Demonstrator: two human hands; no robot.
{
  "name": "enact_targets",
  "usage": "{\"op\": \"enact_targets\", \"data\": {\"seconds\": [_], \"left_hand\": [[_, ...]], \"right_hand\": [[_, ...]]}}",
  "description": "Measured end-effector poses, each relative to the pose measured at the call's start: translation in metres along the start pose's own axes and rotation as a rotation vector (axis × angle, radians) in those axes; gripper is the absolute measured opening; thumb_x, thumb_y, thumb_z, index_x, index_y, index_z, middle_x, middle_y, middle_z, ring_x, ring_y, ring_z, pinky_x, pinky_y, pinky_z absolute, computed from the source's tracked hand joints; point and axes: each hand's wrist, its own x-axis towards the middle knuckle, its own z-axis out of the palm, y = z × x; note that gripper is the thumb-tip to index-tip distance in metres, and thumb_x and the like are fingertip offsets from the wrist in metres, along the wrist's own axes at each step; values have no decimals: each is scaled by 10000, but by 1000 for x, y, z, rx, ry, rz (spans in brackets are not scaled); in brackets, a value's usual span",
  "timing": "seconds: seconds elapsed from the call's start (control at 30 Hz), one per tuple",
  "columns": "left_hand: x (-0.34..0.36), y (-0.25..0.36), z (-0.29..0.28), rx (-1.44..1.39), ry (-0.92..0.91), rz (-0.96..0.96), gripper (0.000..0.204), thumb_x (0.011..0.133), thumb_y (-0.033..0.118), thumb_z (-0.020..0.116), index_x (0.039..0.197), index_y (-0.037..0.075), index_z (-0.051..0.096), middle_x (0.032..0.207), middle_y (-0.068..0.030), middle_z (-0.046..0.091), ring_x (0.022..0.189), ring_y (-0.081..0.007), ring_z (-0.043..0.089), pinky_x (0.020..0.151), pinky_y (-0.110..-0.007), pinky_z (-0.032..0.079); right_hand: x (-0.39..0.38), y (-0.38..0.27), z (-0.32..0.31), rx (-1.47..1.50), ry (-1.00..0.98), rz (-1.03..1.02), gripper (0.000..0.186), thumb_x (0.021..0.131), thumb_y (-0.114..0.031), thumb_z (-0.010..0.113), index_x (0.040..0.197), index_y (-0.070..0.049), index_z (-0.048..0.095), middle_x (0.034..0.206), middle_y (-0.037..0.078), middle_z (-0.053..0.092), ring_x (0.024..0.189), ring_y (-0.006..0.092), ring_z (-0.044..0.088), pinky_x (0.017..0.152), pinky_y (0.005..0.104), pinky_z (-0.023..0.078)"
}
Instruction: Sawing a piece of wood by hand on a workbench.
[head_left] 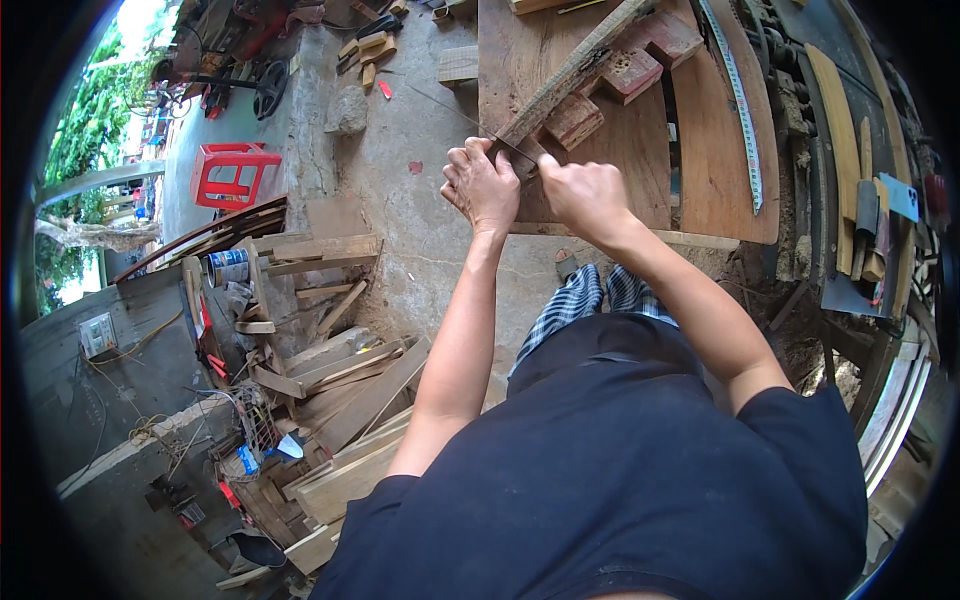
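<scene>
A long, rough wooden strip (575,70) slants over the bench, its near end between my hands. My left hand (483,187) is closed around that near end. My right hand (588,200) is closed in a fist at the near end of a thin saw blade (455,112), seen almost edge-on; its handle is hidden in my fingers. The blade crosses the strip close to my left hand's fingers. Several reddish wooden blocks (630,77) lie under and beside the strip on the wooden bench top (640,170).
A second board (715,150) with a pale measuring strip (742,100) lies to the right. Tools, including a chisel (865,212), stand at the far right. Scrap wood (370,395) is piled at the lower left. A red plastic stool (232,175) stands farther left.
</scene>
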Motion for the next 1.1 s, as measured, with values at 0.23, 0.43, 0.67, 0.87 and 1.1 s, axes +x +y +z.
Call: {"op": "enact_targets", "data": {"seconds": [0.23,0.43,0.67,0.87,1.1], "left_hand": [[-2,2,1,-16,55,18,284,838,266,635,1075,141,543,1086,-79,515,1068,-299,493,868,-462,343],[0,-5,2,-6,58,13,295,836,276,641,1073,136,536,1084,-78,515,1063,-299,495,865,-462,344],[1,2,2,-10,71,25,294,835,283,642,1065,135,535,1080,-84,515,1053,-301,498,869,-463,342],[1,-7,3,-4,72,13,291,835,281,638,1064,135,534,1076,-88,515,1050,-303,498,871,-462,341],[1,2,1,0,52,8,291,833,276,639,1072,143,535,1079,-85,508,1062,-302,490,874,-455,341]], "right_hand": [[-24,9,-30,-17,-204,75,82,812,-135,550,874,-85,571,666,133,679,596,254,691,469,373,504],[-16,5,-11,13,-37,7,63,811,-125,545,848,-81,570,644,128,672,585,248,689,464,367,504],[-4,8,-2,9,-66,46,58,835,-132,531,854,-82,554,620,136,659,554,270,675,447,384,499],[-29,12,-11,38,-49,-11,59,854,-123,513,885,-82,541,597,150,642,537,290,663,434,406,489],[6,4,3,27,-24,19,76,853,-131,516,889,-74,549,619,158,650,548,289,667,440,409,494]]}}
